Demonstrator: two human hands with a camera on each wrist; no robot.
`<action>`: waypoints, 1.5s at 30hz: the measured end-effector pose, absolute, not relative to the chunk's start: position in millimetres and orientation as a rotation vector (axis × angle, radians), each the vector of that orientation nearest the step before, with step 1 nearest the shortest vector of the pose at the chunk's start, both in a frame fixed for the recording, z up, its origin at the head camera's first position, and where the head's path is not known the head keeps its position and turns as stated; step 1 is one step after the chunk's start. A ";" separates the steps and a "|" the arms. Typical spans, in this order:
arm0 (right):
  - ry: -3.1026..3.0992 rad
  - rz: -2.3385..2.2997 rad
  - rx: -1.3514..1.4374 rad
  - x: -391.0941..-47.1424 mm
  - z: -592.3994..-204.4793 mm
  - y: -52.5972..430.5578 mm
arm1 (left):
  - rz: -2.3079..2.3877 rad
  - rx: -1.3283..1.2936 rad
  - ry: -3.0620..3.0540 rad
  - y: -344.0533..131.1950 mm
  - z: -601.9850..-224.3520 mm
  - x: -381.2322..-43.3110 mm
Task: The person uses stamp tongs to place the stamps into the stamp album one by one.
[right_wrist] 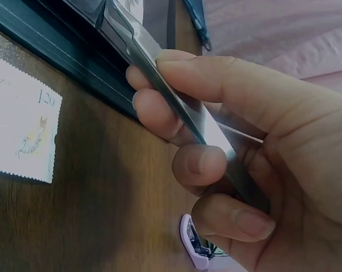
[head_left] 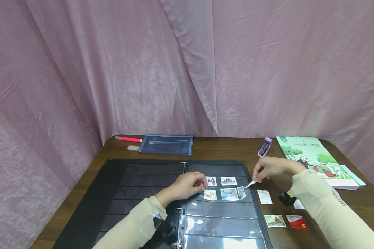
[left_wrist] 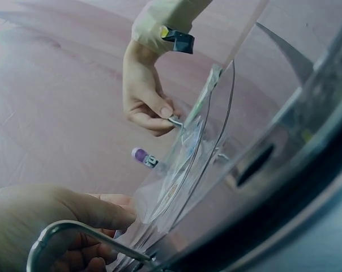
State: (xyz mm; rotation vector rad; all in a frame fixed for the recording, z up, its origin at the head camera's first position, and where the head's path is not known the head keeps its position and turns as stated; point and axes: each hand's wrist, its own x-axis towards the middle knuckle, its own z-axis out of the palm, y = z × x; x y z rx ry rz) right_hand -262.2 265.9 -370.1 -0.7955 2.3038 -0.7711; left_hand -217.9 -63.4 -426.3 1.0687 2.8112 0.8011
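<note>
A black stamp album lies spread out with clear pocket strips on its pages. My left hand is at the right page beside the ring binding, thumb and fingers pinching the edge of a clear plastic pocket, which stands away from the page. My right hand grips metal tweezers between thumb and fingers. The tweezers' tips reach the right end of the second row, next to a small blue stamp. Other stamps, among them a blue-toned one and a building one, sit in the pockets.
Loose stamps, including a pale one, a green one and a red one, lie right of the album. Behind are a blue mesh pouch, a red pen, a purple device and a green book.
</note>
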 end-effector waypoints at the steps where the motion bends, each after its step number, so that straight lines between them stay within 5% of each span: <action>1: 2.305 -0.773 -0.796 -262.0 -369.5 266.5 | 0.803 1.068 2.811 -63.5 -426.4 -217.6; 26: 2.498 -0.893 -0.765 -230.1 -363.8 294.2 | 0.578 1.091 2.761 -72.9 -410.8 -212.8; 45: 2.711 -0.859 -0.799 -192.1 -371.4 327.9 | 0.341 1.053 2.845 -66.7 -396.7 -155.9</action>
